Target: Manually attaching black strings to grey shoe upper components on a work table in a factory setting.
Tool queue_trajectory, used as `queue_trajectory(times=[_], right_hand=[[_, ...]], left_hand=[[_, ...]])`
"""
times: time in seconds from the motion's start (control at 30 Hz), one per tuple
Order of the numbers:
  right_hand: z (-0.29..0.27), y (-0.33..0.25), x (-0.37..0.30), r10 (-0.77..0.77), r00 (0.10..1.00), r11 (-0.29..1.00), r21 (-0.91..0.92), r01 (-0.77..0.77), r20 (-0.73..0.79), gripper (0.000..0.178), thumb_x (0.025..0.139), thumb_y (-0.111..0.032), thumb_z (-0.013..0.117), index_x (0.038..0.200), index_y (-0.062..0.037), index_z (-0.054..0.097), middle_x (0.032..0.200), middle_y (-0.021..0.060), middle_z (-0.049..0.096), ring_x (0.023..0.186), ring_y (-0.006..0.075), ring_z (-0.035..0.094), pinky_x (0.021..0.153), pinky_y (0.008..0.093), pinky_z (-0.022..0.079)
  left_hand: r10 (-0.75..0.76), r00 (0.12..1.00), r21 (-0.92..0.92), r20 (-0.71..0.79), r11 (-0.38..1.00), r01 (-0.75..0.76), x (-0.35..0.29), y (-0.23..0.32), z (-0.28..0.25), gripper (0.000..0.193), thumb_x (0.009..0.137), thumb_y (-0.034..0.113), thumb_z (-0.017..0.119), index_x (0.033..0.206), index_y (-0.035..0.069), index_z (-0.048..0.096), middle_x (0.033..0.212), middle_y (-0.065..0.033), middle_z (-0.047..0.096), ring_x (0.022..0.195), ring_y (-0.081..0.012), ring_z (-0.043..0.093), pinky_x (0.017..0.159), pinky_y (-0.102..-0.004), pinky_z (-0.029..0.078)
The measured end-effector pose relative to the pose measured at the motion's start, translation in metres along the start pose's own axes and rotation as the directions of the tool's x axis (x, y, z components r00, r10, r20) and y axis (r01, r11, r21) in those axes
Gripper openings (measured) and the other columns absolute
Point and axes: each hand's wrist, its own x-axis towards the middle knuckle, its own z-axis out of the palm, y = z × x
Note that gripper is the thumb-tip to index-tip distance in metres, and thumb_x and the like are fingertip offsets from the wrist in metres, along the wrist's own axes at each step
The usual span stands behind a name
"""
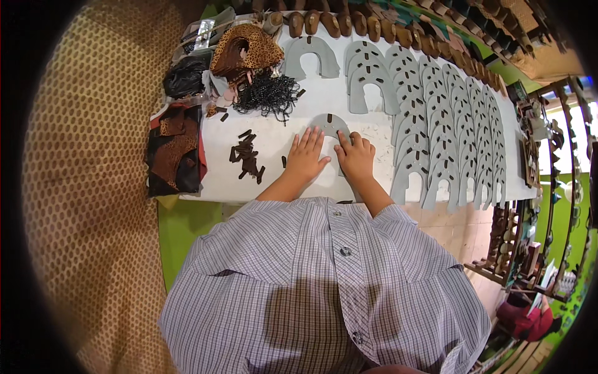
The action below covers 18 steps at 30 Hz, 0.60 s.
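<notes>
In front of me on the white table lies a grey U-shaped piece (pixel 328 124) with a small dark brown tab (pixel 329 117) at the top of its curve. My left hand (pixel 305 159) rests flat over its left side, fingers stretched forward and thumb out. Over the right side is my right hand (pixel 356 159), fingers apart, fingertips touching the piece near its edge; they partly hide what lies under them. Left of my left hand, a small heap of dark brown tabs (pixel 247 156) lies on the table, and one loose tab (pixel 284 161) sits nearer my wrist.
Rows of overlapping grey U-shaped pieces with tabs (pixel 411 134) cover the right side. One more grey piece (pixel 317 53) lies farther back. Wooden shoe lasts (pixel 344 25) line the far edge. Black cords (pixel 268 95), leopard-print material (pixel 246 50) and scraps (pixel 177 146) crowd the left.
</notes>
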Motion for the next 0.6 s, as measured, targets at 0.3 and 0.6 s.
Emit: queue_trajectory(times=[0.3,0.6], right_hand=[[-0.013,0.006,-0.031,-0.081,0.983,0.994,0.081,0.068,0.167,0.061,0.084,-0.043,0.053,0.132,-0.0067,0.042,0.135,0.0146,0.04,0.119,0.0312,0.04,0.1,0.047,0.028],[-0.016,0.016,-0.052,-0.092,0.969,0.994,0.087,0.074,0.228,0.068,0.085,-0.051,0.048,0.137,-0.0094,0.036,0.144,0.0138,0.03,0.133,0.031,0.028,0.107,0.0502,0.021]], left_hand=[[-0.028,0.999,0.014,-0.039,0.999,0.029,-0.03,0.005,0.004,0.07,0.085,0.044,0.052,0.139,0.006,0.03,0.147,-0.0117,0.026,0.137,-0.0266,0.021,0.11,-0.0483,0.013],[-0.07,0.997,0.029,-0.042,0.997,0.071,-0.046,0.013,0.005,0.069,0.085,0.041,0.052,0.14,0.006,0.03,0.145,-0.0134,0.029,0.135,-0.0304,0.024,0.108,-0.052,0.016]])
